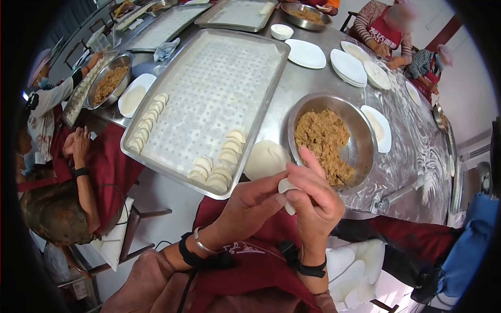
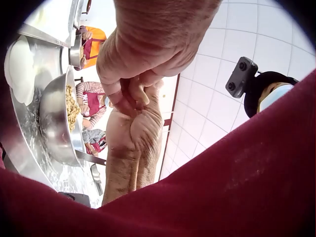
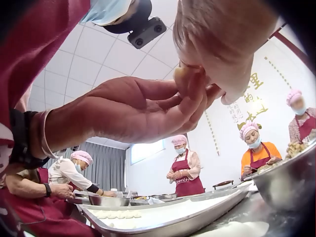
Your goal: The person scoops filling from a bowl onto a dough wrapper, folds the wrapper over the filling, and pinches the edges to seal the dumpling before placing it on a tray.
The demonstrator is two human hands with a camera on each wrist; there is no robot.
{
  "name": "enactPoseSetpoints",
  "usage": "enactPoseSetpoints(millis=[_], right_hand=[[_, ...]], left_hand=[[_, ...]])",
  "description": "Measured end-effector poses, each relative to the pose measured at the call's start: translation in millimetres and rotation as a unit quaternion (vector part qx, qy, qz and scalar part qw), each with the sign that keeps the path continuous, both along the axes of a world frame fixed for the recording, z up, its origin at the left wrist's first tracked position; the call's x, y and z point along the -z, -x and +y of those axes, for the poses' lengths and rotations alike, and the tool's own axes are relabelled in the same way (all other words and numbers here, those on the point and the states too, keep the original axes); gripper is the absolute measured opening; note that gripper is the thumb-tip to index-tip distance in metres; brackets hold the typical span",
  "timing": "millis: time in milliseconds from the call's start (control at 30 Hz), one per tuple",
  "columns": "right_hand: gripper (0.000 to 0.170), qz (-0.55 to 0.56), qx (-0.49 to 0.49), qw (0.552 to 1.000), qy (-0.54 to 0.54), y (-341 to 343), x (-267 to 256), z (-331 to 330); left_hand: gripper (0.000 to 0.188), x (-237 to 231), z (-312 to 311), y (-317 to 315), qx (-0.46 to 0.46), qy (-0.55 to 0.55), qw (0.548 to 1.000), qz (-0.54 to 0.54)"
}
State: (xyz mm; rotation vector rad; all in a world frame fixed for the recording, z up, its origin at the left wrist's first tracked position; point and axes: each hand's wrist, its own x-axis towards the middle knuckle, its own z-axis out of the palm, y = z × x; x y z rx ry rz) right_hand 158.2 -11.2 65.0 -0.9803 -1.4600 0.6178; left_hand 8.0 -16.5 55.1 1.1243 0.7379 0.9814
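The steel table (image 1: 300, 81) spreads across the upper and right parts of the head view. On it the big floured tray (image 1: 209, 88) lies with its long axis slanting from lower left to upper right, and its near right corner points down toward the wearer's left forearm. To the right of the tray, right of the frame's centre, stands the steel bowl (image 1: 364, 138) with brown filling (image 1: 321, 135) heaped on its left side. Both hands meet below these 2 vessels, at the lower centre, so the tray lies up and to the left of them and the bowl up and to the right.

The left hand (image 1: 250, 203) is nearer the tray, just beside its corner; the right hand (image 1: 319, 206) is nearer the bowl, in front of its lower rim. Between tray and bowl, above the joined fingertips, lies a pale dough round (image 1: 265, 161).

Folded dumplings (image 1: 228, 156) sit in the tray's near right corner, with 1 more row along its left rim.

Smallest is the white dough piece (image 1: 287, 185), held between the 2 hands: thumbs and fingers of both pinch it. Its visible ends run roughly up and down the frame, but the fingers hide its middle, and whether its edge is sealed I cannot tell.
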Motion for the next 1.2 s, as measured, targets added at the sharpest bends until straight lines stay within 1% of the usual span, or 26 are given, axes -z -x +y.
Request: enactPoseSetpoints(millis=[100, 167, 200, 267, 300, 400, 467, 500, 600, 667, 700, 767, 800, 867, 1000, 1100, 1200], right_hand=[[0.020, 0.011, -0.021, 1.000, -0.020, -6, 12, 1], [0.019, 0.003, -0.024, 1.000, -0.018, -8, 12, 1], [0.018, -0.006, -0.026, 1.000, -0.016, -8, 12, 1], [0.015, -0.004, -0.017, 1.000, 0.002, -4, 4, 1], [0.012, -0.003, -0.006, 1.000, 0.020, -3, 1, 0], [0.009, -0.013, -0.021, 1.000, 0.010, -2, -2, 1], [0.009, -0.012, -0.034, 0.999, 0.001, -5, 4, 3], [0.010, -0.011, -0.049, 0.999, -0.009, -6, 7, 3], [0.010, -0.016, -0.050, 0.999, -0.014, -7, 8, 2], [0.010, -0.023, -0.052, 0.998, -0.011, -6, 7, 2], [0.011, -0.031, -0.052, 0.998, -0.010, -6, 5, 3], [0.011, -0.024, -0.045, 0.999, -0.007, -3, 2, 2], [0.012, -0.018, -0.037, 0.999, -0.003, -1, 1, 2], [0.013, -0.022, -0.046, 0.999, -0.005, -2, 0, 1], [0.011, -0.023, -0.063, 0.998, -0.018, -5, 3, 0], [0.009, -0.028, -0.055, 0.998, -0.023, -5, 3, -2], [0.009, -0.040, -0.053, 0.997, -0.031, -5, -1, -6]], left_hand=[[0.040, 2, 1, 3, 0.009, -0.010, 1.000, 0.019], [0.038, -7, 3, 6, 0.046, 0.024, 0.996, 0.070], [0.038, -7, 2, 4, 0.045, 0.025, 0.996, 0.070], [0.038, -5, 2, -3, -0.022, -0.027, 0.999, 0.031], [0.038, -6, 2, -2, -0.021, -0.027, 0.999, 0.031], [0.038, -7, 2, -1, -0.014, -0.023, 0.999, 0.039], [0.037, -2, 2, 1, 0.008, -0.010, 0.999, 0.036], [0.037, -1, 2, 2, 0.008, -0.009, 0.999, 0.036], [0.035, -1, 3, 5, 0.014, -0.017, 0.999, 0.040], [0.033, -4, 3, 6, 0.021, -0.036, 0.996, 0.073], [0.033, -7, 4, 8, 0.020, -0.036, 0.996, 0.073], [0.030, -12, 5, 10, 0.040, 0.010, 0.994, 0.099], [0.030, -11, 5, 10, 0.040, 0.010, 0.994, 0.099], [0.031, -6, 5, 8, 0.043, -0.014, 0.998, 0.050], [0.031, -8, 2, 7, 0.035, -0.018, 0.998, 0.051], [0.031, -7, -1, 7, 0.038, -0.006, 0.997, 0.062], [0.031, -9, -4, 6, 0.040, -0.028, 0.997, 0.065]])
